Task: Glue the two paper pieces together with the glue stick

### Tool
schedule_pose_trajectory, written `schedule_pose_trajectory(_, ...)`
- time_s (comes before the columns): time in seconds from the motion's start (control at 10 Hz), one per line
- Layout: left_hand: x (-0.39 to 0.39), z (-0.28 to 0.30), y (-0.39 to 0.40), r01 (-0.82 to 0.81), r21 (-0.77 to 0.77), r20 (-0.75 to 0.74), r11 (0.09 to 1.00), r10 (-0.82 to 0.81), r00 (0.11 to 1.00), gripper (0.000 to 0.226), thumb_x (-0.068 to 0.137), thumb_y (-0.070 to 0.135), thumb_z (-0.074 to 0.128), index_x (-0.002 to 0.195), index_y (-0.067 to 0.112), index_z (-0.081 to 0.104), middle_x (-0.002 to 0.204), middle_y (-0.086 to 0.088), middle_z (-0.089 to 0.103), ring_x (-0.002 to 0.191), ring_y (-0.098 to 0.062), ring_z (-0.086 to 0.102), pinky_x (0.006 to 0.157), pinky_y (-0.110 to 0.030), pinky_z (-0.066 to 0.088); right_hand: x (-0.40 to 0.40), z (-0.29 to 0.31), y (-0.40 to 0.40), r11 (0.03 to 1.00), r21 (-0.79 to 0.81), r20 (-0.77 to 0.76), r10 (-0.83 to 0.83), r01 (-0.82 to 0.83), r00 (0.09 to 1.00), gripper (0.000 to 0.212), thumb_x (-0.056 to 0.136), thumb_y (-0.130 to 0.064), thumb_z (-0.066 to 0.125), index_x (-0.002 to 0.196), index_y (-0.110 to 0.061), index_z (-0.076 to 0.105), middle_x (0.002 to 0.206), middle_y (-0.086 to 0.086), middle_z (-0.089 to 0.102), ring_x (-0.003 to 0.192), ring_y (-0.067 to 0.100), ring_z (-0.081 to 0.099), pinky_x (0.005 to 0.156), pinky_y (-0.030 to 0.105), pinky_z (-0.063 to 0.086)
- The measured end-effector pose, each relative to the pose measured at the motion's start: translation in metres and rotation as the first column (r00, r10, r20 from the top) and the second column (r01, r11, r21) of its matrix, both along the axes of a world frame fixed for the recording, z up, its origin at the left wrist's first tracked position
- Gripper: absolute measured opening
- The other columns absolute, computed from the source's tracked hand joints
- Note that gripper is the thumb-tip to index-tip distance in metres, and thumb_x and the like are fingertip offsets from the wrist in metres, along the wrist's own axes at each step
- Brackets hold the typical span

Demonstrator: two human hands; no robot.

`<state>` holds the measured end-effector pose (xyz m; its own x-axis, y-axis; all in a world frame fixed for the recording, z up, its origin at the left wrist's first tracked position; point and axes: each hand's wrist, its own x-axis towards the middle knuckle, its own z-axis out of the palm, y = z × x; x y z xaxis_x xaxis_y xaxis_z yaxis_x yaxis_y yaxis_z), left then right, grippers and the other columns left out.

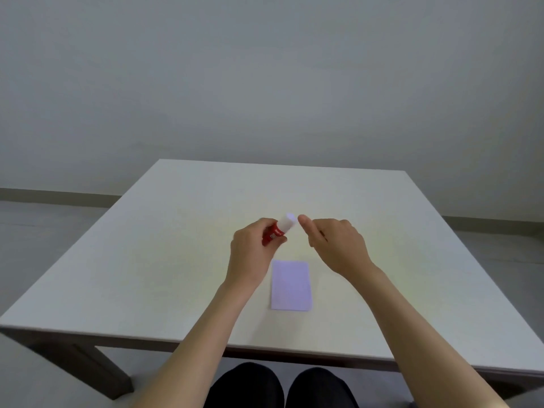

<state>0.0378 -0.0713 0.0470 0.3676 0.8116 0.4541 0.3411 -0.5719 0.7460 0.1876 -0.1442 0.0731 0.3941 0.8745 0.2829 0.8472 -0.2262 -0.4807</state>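
My left hand (253,248) holds a glue stick (279,231) above the middle of the table; its body is red and its white cap points up and to the right. My right hand (335,242) hovers just right of the cap, thumb and fingers slightly apart, a small gap short of touching it, with nothing in it. A pale lilac rectangle of paper (291,285) lies flat on the table below and between the hands. Only one outline of paper shows; I cannot tell whether two pieces lie stacked.
The light square table (147,260) fills the middle of the view, its near edge just ahead of my knees (279,387). A plain wall stands behind, with grey floor to either side.
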Motion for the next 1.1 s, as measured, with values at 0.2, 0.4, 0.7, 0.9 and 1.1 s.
schedule_pose_trajectory(0.2,-0.011,-0.011,0.041,-0.197,-0.193,0.143,0.961,0.226,0.964,0.007,0.085,0.013,0.064,0.088,0.009,0.058,0.07,-0.005,0.069,0.066,-0.027,0.066,0.06,-0.021,0.043,0.012,-0.02,-0.028,0.997,-0.043,-0.096,0.054,-0.058,0.994,0.047,0.093,-0.05,0.042,0.073,-0.011,0.061,0.053,0.006,0.049,0.056,0.024,0.043,0.053,0.029,0.031)
schedule_pose_trajectory(0.4,-0.009,-0.032,0.05,-0.207,-0.316,0.127,0.926,0.257,0.958,0.01,0.086,0.012,0.063,0.089,0.011,0.054,0.075,-0.001,0.066,0.07,-0.022,0.064,0.058,-0.016,0.039,0.016,-0.039,-0.048,0.993,-0.107,-0.184,0.036,-0.056,0.982,0.043,0.094,-0.046,0.043,0.075,-0.014,0.064,0.057,0.009,0.052,0.055,0.021,0.045,0.056,0.03,0.035)
schedule_pose_trajectory(0.7,-0.005,-0.044,0.053,-0.217,-0.399,0.083,0.891,0.271,0.959,0.012,0.085,0.012,0.064,0.091,0.012,0.053,0.073,0.012,0.058,0.073,-0.018,0.058,0.063,-0.027,0.039,0.013,-0.039,-0.054,0.996,-0.077,-0.256,0.032,-0.053,0.966,0.044,0.095,-0.047,0.039,0.076,-0.018,0.066,0.06,0.015,0.057,0.057,0.022,0.05,0.058,0.031,0.038)
schedule_pose_trajectory(0.9,-0.003,-0.047,0.055,-0.199,-0.386,0.067,0.901,0.243,0.968,0.014,0.084,0.011,0.064,0.091,0.011,0.052,0.086,-0.005,0.065,0.079,-0.022,0.06,0.068,-0.029,0.04,0.009,-0.037,-0.052,0.996,-0.052,-0.272,0.062,-0.079,0.96,0.041,0.095,-0.045,0.042,0.074,-0.019,0.066,0.061,0.02,0.058,0.052,0.019,0.044,0.056,0.029,0.034)
schedule_pose_trajectory(1.1,-0.007,-0.05,0.059,-0.187,-0.395,0.008,0.899,0.207,0.978,0.024,0.08,0.012,0.068,0.101,0.008,0.057,0.095,-0.009,0.07,0.092,-0.028,0.065,0.071,-0.029,0.043,0.008,-0.039,-0.05,0.994,-0.057,-0.251,0.073,-0.09,0.965,0.036,0.094,-0.04,0.048,0.074,-0.015,0.065,0.054,0.006,0.048,0.052,0.018,0.04,0.055,0.029,0.032)
